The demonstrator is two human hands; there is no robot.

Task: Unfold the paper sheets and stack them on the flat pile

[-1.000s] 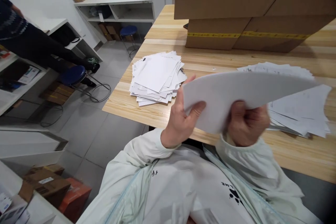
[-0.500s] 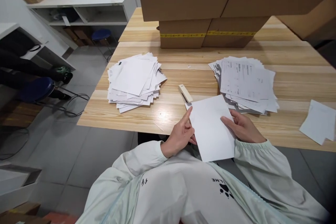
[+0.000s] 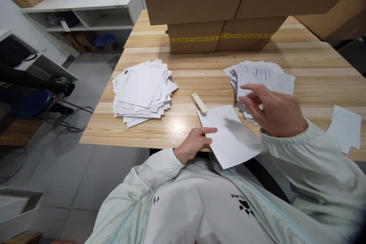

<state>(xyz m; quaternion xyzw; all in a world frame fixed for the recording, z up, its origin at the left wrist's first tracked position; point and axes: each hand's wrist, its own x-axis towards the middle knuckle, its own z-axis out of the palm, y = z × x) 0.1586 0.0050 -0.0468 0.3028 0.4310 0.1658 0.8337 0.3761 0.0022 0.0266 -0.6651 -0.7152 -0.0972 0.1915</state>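
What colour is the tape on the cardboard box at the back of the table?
The tape is yellow with small dark markings, running across the lower cardboard box; the head view shows it.

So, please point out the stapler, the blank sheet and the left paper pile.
stapler [image 3: 199,103], head view, middle of its body.
blank sheet [image 3: 231,137], head view, its centre.
left paper pile [image 3: 141,85], head view, top sheet.

Pale wooden table [image 3: 183,129]. Loose pile of blank-side sheets [image 3: 142,90] at its left. Cream stapler [image 3: 199,103] near centre. Stacked cardboard boxes [image 3: 223,4] at far edge, yellow tape on lower ones. Two small sheets [image 3: 345,127] at right. Blue stool [image 3: 105,40] by white shelves [image 3: 82,9].
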